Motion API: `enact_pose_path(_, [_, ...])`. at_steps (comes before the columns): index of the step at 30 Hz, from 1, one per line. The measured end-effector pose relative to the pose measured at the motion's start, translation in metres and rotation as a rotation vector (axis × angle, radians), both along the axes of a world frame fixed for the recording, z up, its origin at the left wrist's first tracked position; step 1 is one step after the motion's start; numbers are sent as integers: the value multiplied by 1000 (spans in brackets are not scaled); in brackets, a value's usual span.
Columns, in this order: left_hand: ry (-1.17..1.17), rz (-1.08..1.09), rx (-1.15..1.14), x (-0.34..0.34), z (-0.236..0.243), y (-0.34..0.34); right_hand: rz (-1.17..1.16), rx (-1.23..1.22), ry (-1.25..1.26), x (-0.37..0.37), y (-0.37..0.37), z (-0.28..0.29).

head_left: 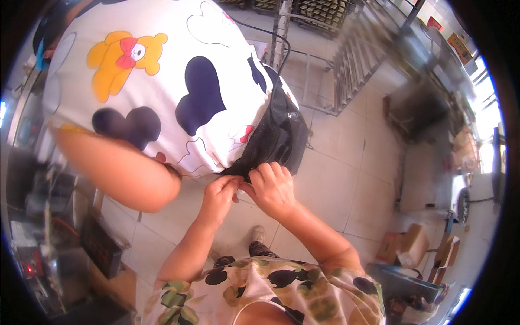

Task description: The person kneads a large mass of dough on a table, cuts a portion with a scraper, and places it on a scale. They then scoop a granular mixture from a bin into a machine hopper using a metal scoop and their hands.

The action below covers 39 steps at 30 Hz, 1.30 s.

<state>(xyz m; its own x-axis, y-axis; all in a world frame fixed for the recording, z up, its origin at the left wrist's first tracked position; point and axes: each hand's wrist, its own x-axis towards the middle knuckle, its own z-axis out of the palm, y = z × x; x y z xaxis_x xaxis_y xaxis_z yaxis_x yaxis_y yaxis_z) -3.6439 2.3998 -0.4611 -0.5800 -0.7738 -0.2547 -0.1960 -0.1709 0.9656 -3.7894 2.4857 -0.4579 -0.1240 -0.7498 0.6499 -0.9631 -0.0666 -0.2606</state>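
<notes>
Black mesh (279, 130) | likely light, limp | take its 7-o'clock edge | your left hand (218, 194), right hand (275, 192): fingers (266, 172) pinched, hold unclear

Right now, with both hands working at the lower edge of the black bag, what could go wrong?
Shirt cloth might get caught: the left hand and right hand work close together where the black bag borders the other person's patterned shirt. Something might slip unseen, since the hands hide whatever they may be pinching. A bump is possible too: the other person's bare elbow is near the left hand.
</notes>
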Motion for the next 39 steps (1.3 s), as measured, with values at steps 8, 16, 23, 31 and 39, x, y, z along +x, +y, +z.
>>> enact_pose_path(8, [-90, 61, -1062, -4, 5, 13, -124, 54, -22, 6, -2, 3])
enact_pose_path(16, [-378, -160, -1424, -12, 28, -3, -148, 31, 26, 12, -5, -6])
enact_pose_path(23, [-320, -155, -1455, -7, 38, 0, 30, -47, 6, -2, 19, 44])
enact_pose_path(31, [-311, -276, -1462, -6, 40, -2, -141, -296, -27, -116, 2, 47])
enact_pose_path(39, [-307, -188, -1429, -10, 31, -9, 21, -3, -123, -71, 27, 25])
